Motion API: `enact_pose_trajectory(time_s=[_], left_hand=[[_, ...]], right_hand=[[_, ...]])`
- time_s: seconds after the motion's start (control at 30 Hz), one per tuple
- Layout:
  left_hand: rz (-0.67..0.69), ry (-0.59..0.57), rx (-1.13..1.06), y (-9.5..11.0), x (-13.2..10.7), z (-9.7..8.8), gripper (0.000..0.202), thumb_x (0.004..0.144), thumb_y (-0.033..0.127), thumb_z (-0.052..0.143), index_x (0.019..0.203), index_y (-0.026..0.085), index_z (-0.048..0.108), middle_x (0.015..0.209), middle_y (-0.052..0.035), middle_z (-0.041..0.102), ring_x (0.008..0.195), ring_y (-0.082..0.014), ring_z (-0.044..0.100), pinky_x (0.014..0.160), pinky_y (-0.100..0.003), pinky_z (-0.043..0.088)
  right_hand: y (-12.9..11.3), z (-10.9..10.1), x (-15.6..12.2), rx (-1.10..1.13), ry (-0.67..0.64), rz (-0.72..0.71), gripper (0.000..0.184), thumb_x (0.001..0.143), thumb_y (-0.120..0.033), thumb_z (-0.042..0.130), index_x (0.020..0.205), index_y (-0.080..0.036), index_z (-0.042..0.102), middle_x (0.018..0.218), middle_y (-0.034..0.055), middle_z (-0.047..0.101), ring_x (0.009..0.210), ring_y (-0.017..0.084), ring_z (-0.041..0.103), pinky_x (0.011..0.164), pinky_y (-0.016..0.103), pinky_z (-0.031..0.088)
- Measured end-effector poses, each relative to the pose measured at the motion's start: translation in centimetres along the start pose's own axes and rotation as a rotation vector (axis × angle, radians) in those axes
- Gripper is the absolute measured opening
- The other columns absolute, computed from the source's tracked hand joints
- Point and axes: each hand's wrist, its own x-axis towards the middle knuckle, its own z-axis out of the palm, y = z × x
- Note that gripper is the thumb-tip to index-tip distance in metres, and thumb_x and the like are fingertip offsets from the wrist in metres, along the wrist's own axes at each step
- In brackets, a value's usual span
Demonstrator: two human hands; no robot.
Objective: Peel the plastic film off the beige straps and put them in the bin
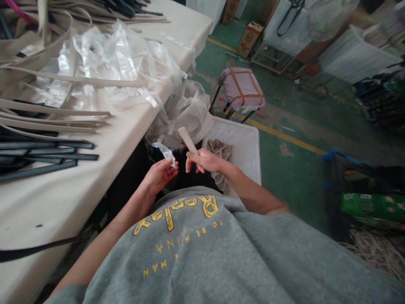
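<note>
My left hand (162,174) pinches a small crumpled piece of clear plastic film (165,153) over my lap. Close beside it, my right hand (202,160) is closed on a flat beige strap (187,140), whose squared end points up and away from me. The two hands are a short gap apart. Beyond them, a large bunch of clear plastic (190,105) hangs by the table edge. Under my right forearm, a white bin (248,147) holds tangled beige straps (221,150).
On the white table (133,139) at left lie beige straps (57,110), black straps (47,152) and loose plastic bags (117,55). A cushioned stool (242,88) stands past the bin. Boxes (249,39) and white crates (287,29) line the back; a dark blue-edged crate (335,181) is at right.
</note>
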Motion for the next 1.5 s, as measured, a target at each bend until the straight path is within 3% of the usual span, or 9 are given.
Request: enact_pose_trajectory(time_s=[0.23, 0.43, 0.53, 0.67, 0.87, 1.1, 1.23, 1.33, 1.5], left_hand=[[0.066, 0.053, -0.092, -0.2, 1.1, 0.0, 0.013, 0.083, 0.023, 0.075, 0.08, 0.015, 0.064, 0.073, -0.0007, 0.068, 0.061, -0.0097, 0.065, 0.066, -0.023, 0.055], [0.166, 0.002, -0.02, -1.2, 1.1, 0.3, 0.019, 0.073, 0.025, 0.082, 0.081, 0.014, 0.069, 0.082, -0.0041, 0.073, 0.071, -0.0113, 0.067, 0.071, -0.023, 0.054], [0.253, -0.033, 0.01, -1.7, 1.2, 0.7, 0.026, 0.065, 0.03, 0.086, 0.079, 0.014, 0.071, 0.082, -0.0044, 0.073, 0.072, -0.0123, 0.066, 0.073, -0.024, 0.054], [0.288, -0.042, 0.008, -2.0, 1.2, 0.8, 0.028, 0.068, 0.032, 0.083, 0.085, 0.013, 0.073, 0.09, -0.0067, 0.074, 0.083, -0.0156, 0.069, 0.08, -0.026, 0.054], [0.195, -0.049, -0.081, -2.4, 1.6, 0.4, 0.017, 0.076, 0.027, 0.077, 0.084, 0.013, 0.071, 0.083, -0.0047, 0.073, 0.077, -0.015, 0.068, 0.076, -0.027, 0.055], [0.179, -0.126, -0.008, -3.2, 1.5, 0.6, 0.029, 0.071, 0.034, 0.084, 0.085, 0.012, 0.074, 0.084, -0.007, 0.075, 0.076, -0.0158, 0.069, 0.077, -0.028, 0.056], [0.243, -0.093, 0.091, -3.0, 1.6, 0.5, 0.037, 0.064, 0.041, 0.089, 0.079, 0.011, 0.074, 0.078, -0.0067, 0.074, 0.071, -0.0148, 0.067, 0.072, -0.025, 0.054], [0.206, -0.01, 0.04, -2.3, 1.8, 0.4, 0.033, 0.062, 0.035, 0.09, 0.076, 0.012, 0.07, 0.074, -0.0048, 0.072, 0.067, -0.0134, 0.067, 0.065, -0.022, 0.053], [0.179, 0.084, -0.112, -1.4, 2.3, 0.4, 0.022, 0.074, 0.024, 0.083, 0.075, 0.015, 0.063, 0.068, 0.0002, 0.067, 0.06, -0.0102, 0.064, 0.059, -0.02, 0.051]], right_hand=[[1.3, 3.2, -3.5, 0.068, -0.069, 0.14, 0.068, 0.091, -0.072, 0.046, 0.069, -0.012, 0.07, 0.06, 0.0035, 0.068, 0.041, 0.005, 0.047, 0.049, 0.02, 0.047], [1.8, 3.5, -1.0, 0.147, 0.276, 0.101, 0.056, 0.089, -0.068, 0.052, 0.088, -0.013, 0.065, 0.067, 0.0022, 0.066, 0.051, 0.009, 0.054, 0.048, 0.019, 0.046], [1.4, 3.7, 0.7, -0.073, 0.379, 0.013, 0.046, 0.088, -0.06, 0.059, 0.087, -0.015, 0.065, 0.07, 0.0007, 0.065, 0.062, 0.011, 0.056, 0.054, 0.019, 0.041], [1.1, 4.2, 1.9, -0.369, 0.496, -0.017, 0.029, 0.087, -0.04, 0.062, 0.073, -0.015, 0.062, 0.067, -0.0024, 0.058, 0.063, 0.009, 0.048, 0.059, 0.022, 0.032], [2.3, 4.3, 1.6, -0.387, 0.463, -0.026, 0.028, 0.089, -0.031, 0.055, 0.066, -0.015, 0.057, 0.059, -0.0045, 0.051, 0.057, 0.008, 0.041, 0.055, 0.023, 0.025], [2.6, 4.0, 1.2, -0.31, 0.425, 0.006, 0.025, 0.091, -0.022, 0.05, 0.067, -0.016, 0.054, 0.064, -0.001, 0.062, 0.06, 0.009, 0.052, 0.058, 0.02, 0.035], [2.8, 3.9, 0.9, -0.092, 0.343, 0.07, 0.031, 0.098, -0.035, 0.046, 0.078, -0.016, 0.059, 0.066, 0.0004, 0.064, 0.059, 0.01, 0.057, 0.056, 0.018, 0.043], [3.0, 3.4, -0.2, 0.061, 0.208, 0.184, 0.048, 0.101, -0.05, 0.039, 0.078, -0.014, 0.061, 0.062, 0.0022, 0.064, 0.053, 0.01, 0.055, 0.05, 0.018, 0.045], [3.0, 3.1, -2.6, 0.091, 0.002, 0.305, 0.066, 0.1, -0.063, 0.034, 0.067, -0.013, 0.062, 0.059, 0.0039, 0.065, 0.044, 0.008, 0.05, 0.048, 0.02, 0.045]])
